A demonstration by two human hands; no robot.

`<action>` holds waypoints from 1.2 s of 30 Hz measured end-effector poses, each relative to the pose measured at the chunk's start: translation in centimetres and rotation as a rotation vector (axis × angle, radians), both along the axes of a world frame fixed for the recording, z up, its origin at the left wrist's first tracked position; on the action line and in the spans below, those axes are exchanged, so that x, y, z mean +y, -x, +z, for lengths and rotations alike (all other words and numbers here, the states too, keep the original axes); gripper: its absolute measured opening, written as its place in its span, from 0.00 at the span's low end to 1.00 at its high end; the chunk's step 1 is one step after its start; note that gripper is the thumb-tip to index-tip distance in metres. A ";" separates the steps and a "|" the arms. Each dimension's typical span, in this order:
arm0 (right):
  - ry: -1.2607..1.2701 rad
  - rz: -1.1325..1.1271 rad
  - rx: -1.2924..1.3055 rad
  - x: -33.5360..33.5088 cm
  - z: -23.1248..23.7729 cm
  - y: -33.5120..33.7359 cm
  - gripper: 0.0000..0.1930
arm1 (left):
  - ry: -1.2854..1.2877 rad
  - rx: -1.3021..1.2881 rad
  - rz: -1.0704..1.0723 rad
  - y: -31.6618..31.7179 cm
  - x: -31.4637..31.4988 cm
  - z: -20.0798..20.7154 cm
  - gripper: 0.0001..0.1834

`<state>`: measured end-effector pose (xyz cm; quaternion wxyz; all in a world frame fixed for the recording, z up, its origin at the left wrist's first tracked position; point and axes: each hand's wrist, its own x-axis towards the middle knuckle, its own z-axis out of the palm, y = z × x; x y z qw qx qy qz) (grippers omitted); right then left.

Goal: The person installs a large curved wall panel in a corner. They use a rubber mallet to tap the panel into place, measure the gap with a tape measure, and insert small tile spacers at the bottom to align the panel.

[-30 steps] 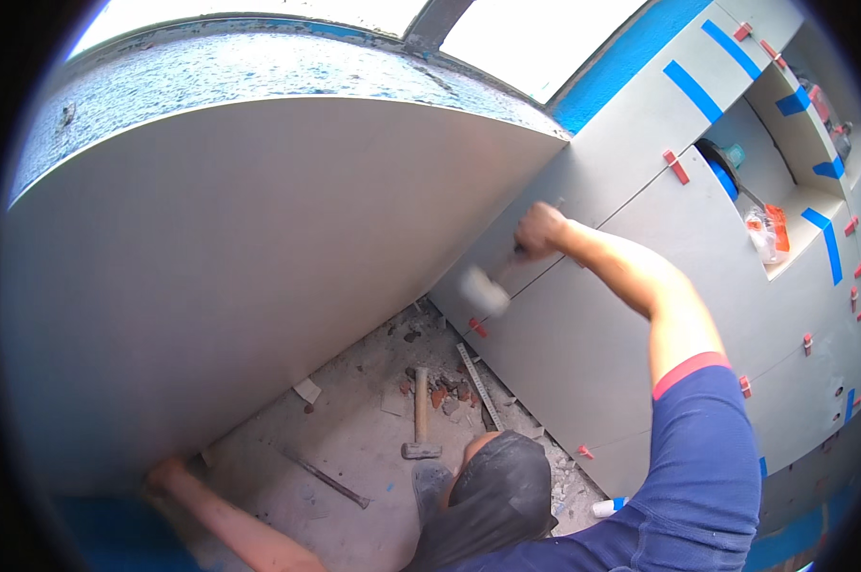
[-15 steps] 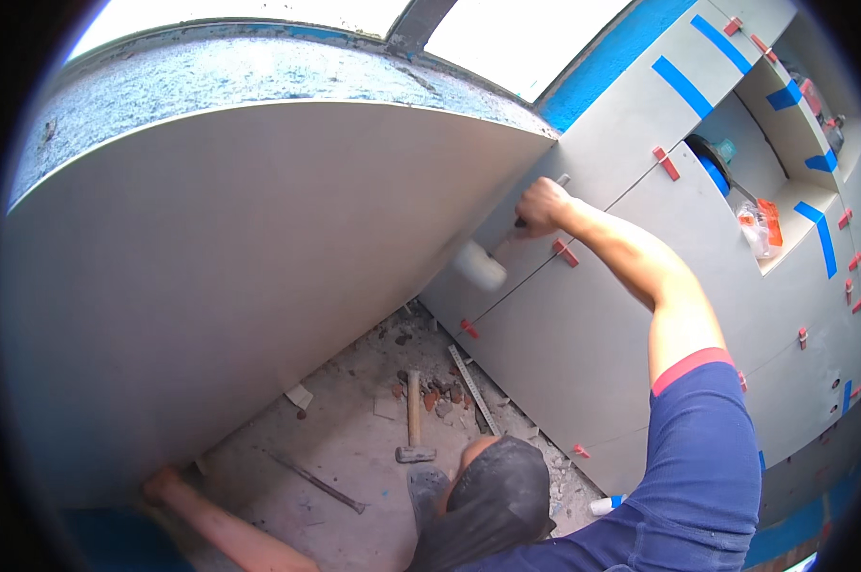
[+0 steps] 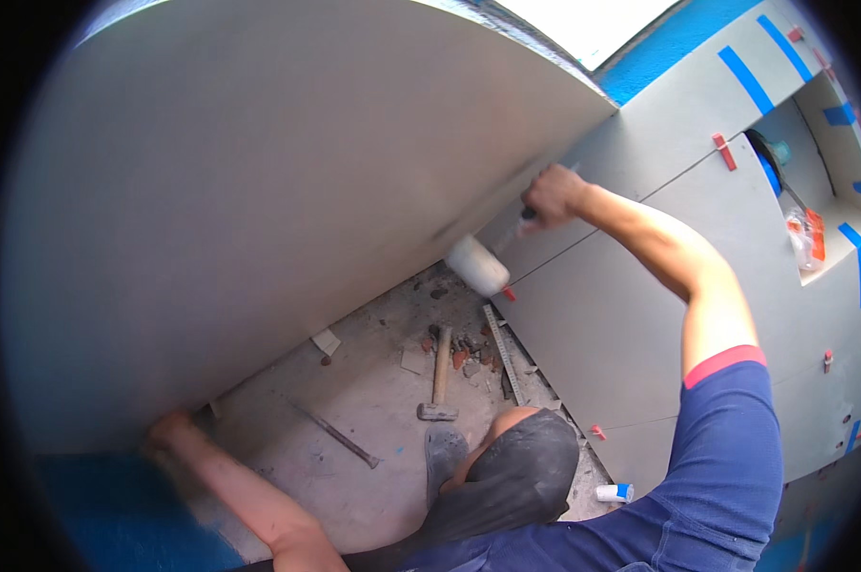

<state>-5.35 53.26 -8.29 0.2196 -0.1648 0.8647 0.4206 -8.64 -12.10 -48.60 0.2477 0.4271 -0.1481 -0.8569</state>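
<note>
Clenching a white mallet (image 3: 477, 267) in the right hand (image 3: 553, 195) at centre frame, with elbow (image 3: 705, 276) bent; with the left hand (image 3: 170, 430), arm (image 3: 235, 491) outstretched, at the panel's (image 3: 259, 210) foot, lower left; cannot tell its grip.

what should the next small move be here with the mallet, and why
Probably one light tap of the white-headed mallet on the large grey panel, near the corner. The right hand grips the handle with the head close to that panel, though contact is unclear, while the left hand is at the panel's lower edge, well away from the mallet.
</note>
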 end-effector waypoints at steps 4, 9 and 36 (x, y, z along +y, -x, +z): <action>0.151 0.060 -0.125 -0.6 -4.2 -2.7 0.33 | -0.009 0.010 0.032 -0.2 -0.7 -0.1 0.35; 0.110 0.079 -0.145 -1.8 -7.2 -1.6 0.32 | -0.028 0.061 0.090 0.1 -1.0 0.7 0.35; 0.724 -0.821 -0.007 -16.5 -27.5 -15.2 0.39 | -0.142 0.401 0.128 -0.4 1.4 5.8 0.34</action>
